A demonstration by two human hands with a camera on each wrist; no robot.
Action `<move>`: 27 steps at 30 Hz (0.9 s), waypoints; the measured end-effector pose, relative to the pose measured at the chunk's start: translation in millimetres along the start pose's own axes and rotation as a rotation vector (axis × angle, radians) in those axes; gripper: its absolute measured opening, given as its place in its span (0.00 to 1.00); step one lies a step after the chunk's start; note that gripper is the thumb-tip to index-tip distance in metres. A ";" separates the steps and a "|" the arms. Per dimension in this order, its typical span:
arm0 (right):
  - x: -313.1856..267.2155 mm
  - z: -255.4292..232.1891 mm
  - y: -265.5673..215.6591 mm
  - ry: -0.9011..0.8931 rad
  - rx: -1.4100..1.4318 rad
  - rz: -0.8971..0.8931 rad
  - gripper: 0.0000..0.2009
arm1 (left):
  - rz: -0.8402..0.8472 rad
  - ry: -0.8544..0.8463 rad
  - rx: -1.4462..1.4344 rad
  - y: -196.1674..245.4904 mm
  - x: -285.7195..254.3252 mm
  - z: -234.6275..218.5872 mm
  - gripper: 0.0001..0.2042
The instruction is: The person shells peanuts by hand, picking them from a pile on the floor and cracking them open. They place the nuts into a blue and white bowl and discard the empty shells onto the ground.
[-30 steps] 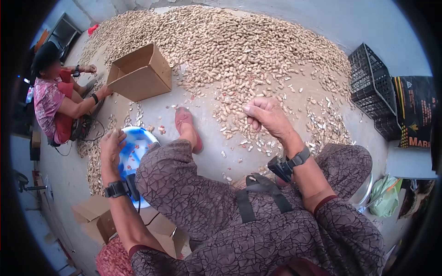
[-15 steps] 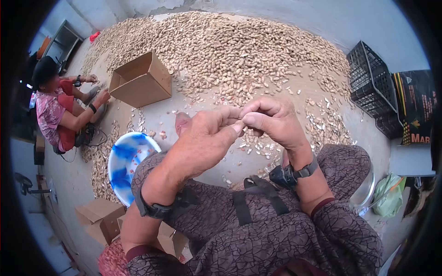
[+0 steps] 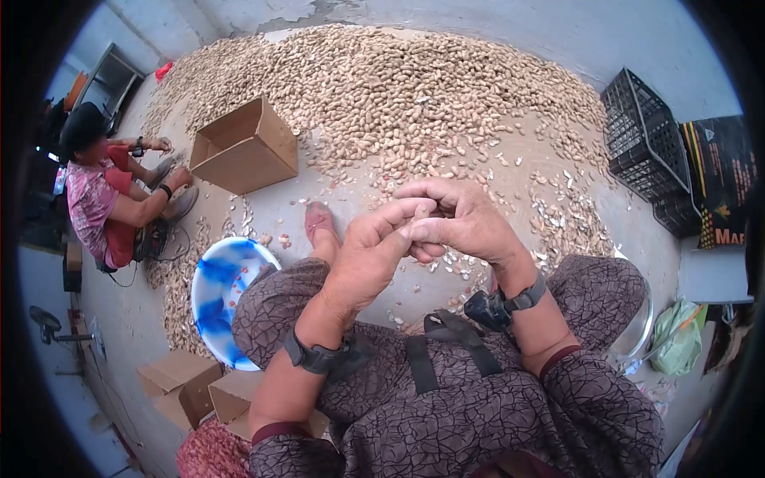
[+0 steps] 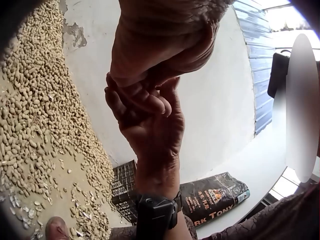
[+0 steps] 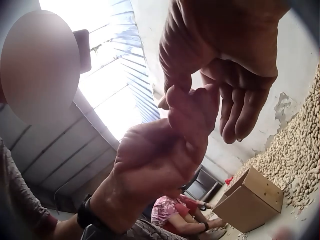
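Note:
Both hands meet above the lap in the head view. The left hand (image 3: 368, 253) has thumb and fingers bent against the right fingertips, and the right hand (image 3: 472, 225) pinches from the other side. Between them shows a small pale peanut (image 3: 421, 211), mostly covered by fingers. The left wrist view has the left hand (image 4: 162, 42) close above the right hand (image 4: 156, 131); the peanut is hidden there. From the right wrist, the left hand (image 5: 155, 152) touches the right hand (image 5: 220, 47) at the fingertips.
A large peanut pile (image 3: 382, 88) lies beyond, with shells (image 3: 558, 211) scattered nearer. A blue-white basin (image 3: 209, 311) stands by the left knee, a cardboard box (image 3: 259, 163) ahead of it. Another person (image 3: 107, 195) sits at left; black crates (image 3: 645, 139) stand at right.
The left hand has come from over the basin to the right hand, and both now pinch together. Since half a second ago the hands have shifted slightly, the left forearm moving right.

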State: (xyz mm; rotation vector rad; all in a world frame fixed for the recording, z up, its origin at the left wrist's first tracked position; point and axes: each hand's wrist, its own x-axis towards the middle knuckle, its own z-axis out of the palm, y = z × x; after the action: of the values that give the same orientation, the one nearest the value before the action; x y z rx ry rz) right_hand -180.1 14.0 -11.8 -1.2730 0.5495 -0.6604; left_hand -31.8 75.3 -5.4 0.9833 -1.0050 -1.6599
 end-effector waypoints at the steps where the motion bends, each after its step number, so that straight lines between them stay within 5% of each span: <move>1: 0.4 1.2 0.1 -0.003 0.000 0.000 0.12 | 0.025 0.008 0.009 -2.2 0.0 0.3 0.15; 10: 0.8 2.1 3.5 -0.093 0.219 0.025 0.11 | 0.189 -0.011 0.263 -1.7 -5.7 7.1 0.13; 15: -5.7 13.3 -4.1 0.061 0.118 -0.035 0.09 | 0.303 -0.041 0.269 -5.0 -6.0 7.6 0.11; 22: -9.9 13.6 -2.4 0.074 0.015 -0.052 0.09 | 0.246 -0.028 0.245 -4.3 -9.0 8.5 0.10; 27: -7.2 11.2 9.1 -0.058 0.270 -0.014 0.12 | 0.164 -0.046 0.062 -1.2 -8.3 5.6 0.13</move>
State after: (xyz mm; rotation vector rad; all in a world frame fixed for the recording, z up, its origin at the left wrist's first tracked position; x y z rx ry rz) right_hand -176.0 28.2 -18.2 -1.0393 0.3896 -0.6827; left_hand -35.3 84.5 -3.2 0.8822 -1.1431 -1.5298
